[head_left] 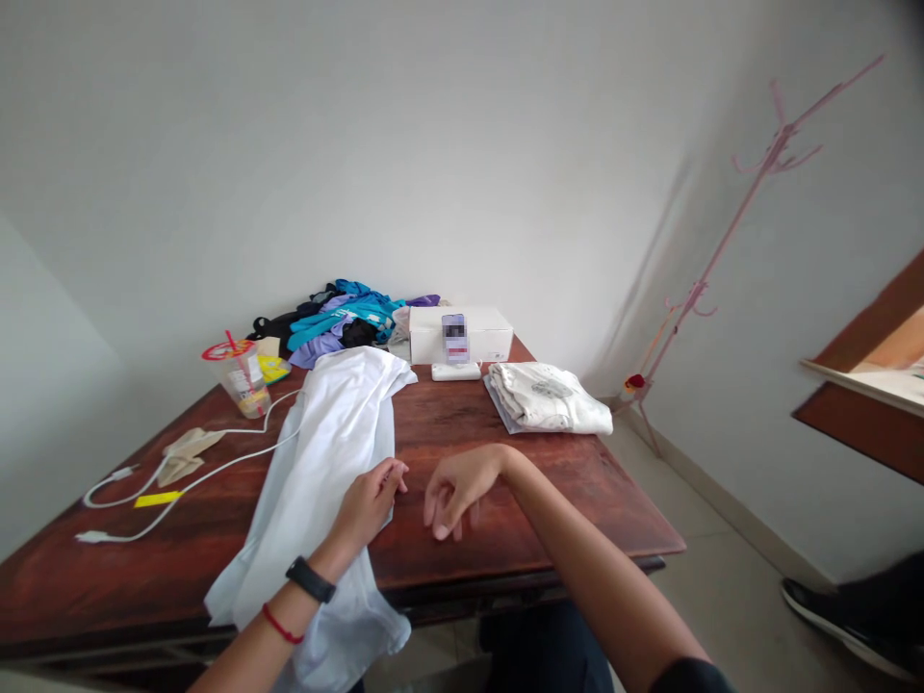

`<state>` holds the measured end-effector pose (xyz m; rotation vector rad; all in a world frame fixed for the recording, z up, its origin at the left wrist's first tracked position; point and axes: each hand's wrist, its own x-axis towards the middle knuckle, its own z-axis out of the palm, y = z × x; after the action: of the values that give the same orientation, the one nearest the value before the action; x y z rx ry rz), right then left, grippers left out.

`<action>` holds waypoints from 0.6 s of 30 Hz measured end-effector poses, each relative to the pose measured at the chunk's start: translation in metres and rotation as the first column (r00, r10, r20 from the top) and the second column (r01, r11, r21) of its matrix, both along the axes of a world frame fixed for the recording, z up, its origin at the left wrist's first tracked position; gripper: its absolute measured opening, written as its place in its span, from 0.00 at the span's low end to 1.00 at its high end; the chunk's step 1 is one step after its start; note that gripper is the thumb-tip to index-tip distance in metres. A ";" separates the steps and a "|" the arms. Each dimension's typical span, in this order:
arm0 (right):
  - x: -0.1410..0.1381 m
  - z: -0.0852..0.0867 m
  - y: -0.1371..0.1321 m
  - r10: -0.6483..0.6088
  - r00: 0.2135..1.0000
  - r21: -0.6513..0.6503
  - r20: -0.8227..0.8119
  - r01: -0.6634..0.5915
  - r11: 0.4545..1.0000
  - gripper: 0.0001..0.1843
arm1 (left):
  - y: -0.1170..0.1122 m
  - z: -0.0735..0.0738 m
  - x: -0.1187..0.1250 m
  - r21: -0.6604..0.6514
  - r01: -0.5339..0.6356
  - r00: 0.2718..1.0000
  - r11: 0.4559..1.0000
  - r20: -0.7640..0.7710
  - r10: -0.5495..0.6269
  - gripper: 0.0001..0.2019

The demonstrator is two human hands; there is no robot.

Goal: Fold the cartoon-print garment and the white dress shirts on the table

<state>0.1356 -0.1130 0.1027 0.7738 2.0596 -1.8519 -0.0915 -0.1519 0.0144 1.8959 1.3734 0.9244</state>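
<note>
A white shirt (324,433), folded into a long strip, lies on the wooden table with its near end hanging over the front edge. My left hand (372,500) rests over the shirt's right edge, fingers curled together and nothing visible between them. A black wristband (311,579) and a red cord (282,624) circle that wrist. To its right, my right hand (462,486) hangs from a bent wrist over bare wood, fingers loosely apart and pointing down. It holds nothing and is slightly blurred.
Folded pale clothes (549,397) lie at the right. Behind are a white box (491,332), a phone (455,339) and a clothes pile (346,313). At left stand a drink cup (245,380) and white cables (209,481). A pink coat rack (736,226) leans beyond.
</note>
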 end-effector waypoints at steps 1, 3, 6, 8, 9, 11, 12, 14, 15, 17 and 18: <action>-0.006 -0.007 0.005 -0.089 0.996 0.161 0.013 0.086 0.983 0.18 | 0.000 0.000 0.000 0.004 -0.007 1.000 1.000 -0.010 0.007 0.22; -0.015 -0.025 0.017 -0.278 0.956 0.554 -0.095 0.282 0.783 0.11 | -0.001 0.000 0.000 0.009 -0.027 0.999 1.000 -0.033 0.027 0.23; -0.021 -0.052 0.034 -0.344 0.862 0.854 -0.373 0.464 0.235 0.09 | -0.001 0.001 0.002 -0.004 -0.030 0.998 1.000 -0.055 0.030 0.22; -0.020 -0.066 0.043 -0.284 0.841 0.869 -0.460 0.492 0.050 0.09 | -0.002 0.002 0.003 -0.012 -0.027 0.997 1.000 -0.074 0.026 0.21; -0.019 -0.071 0.045 -0.250 0.836 0.862 -0.488 0.507 0.012 0.10 | -0.003 0.002 0.003 -0.014 -0.026 0.996 1.000 -0.088 0.025 0.21; -0.016 -0.079 0.049 -0.201 0.811 0.829 -0.550 0.560 -0.010 0.11 | -0.004 0.002 0.004 -0.017 -0.029 0.993 0.999 -0.114 0.027 0.20; -0.015 -0.082 0.049 -0.191 0.791 0.805 -0.581 0.593 0.004 0.11 | -0.004 0.001 0.004 -0.017 -0.029 0.992 0.999 -0.127 0.027 0.19; -0.015 -0.089 0.050 -0.193 0.744 0.747 -0.640 0.661 0.069 0.10 | -0.003 0.000 0.004 -0.016 -0.025 0.988 1.000 -0.150 0.023 0.18; -0.016 -0.092 0.050 -0.201 0.722 0.717 -0.662 0.688 0.113 0.09 | -0.003 0.000 0.004 -0.014 -0.024 0.987 1.000 -0.160 0.021 0.17; -0.019 -0.098 0.050 -0.231 0.683 0.656 -0.692 0.730 0.192 0.06 | -0.002 0.001 0.005 -0.021 -0.025 0.983 0.999 -0.182 0.020 0.17; -0.020 -0.101 0.051 -0.248 0.670 0.631 -0.700 0.743 0.223 0.05 | -0.002 0.003 0.006 -0.033 -0.024 0.980 0.999 -0.199 0.017 0.17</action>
<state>0.1157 -0.0624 0.0018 1.5681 3.5729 -0.9200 -0.0859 -0.1540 0.0169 1.9937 1.5167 0.7305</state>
